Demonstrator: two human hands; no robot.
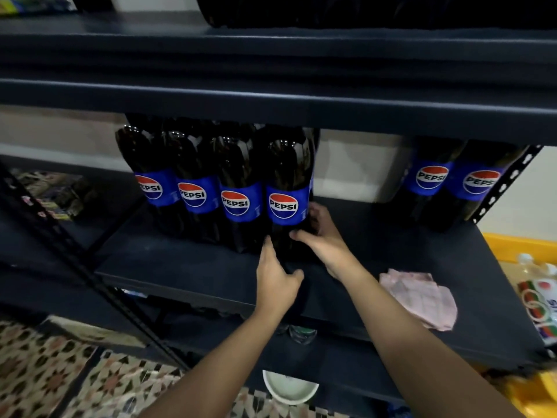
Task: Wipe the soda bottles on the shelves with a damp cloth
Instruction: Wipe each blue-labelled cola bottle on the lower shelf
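Note:
Several dark Pepsi bottles with blue labels stand in a row on the dark middle shelf (180, 260). My right hand (322, 233) grips the lower body of the rightmost bottle in that row (286, 182), thumb across the front and fingers behind it. The fingertips of my left hand (277, 276) touch the same bottle's base from the left, fingers fairly straight and thumb spread. Two more Pepsi bottles (431, 179) stand at the shelf's right end. A crumpled pink cloth (419, 297) lies on the shelf to the right of my right forearm, in neither hand.
The upper shelf beam (271, 98) hangs low over the bottle tops. Perforated uprights stand at the left (75, 260) and right (506, 182). A white bowl (289, 387) sits below. At the far right is a yellow crate (518, 245) of other bottles. Bare shelf lies between the bottle groups.

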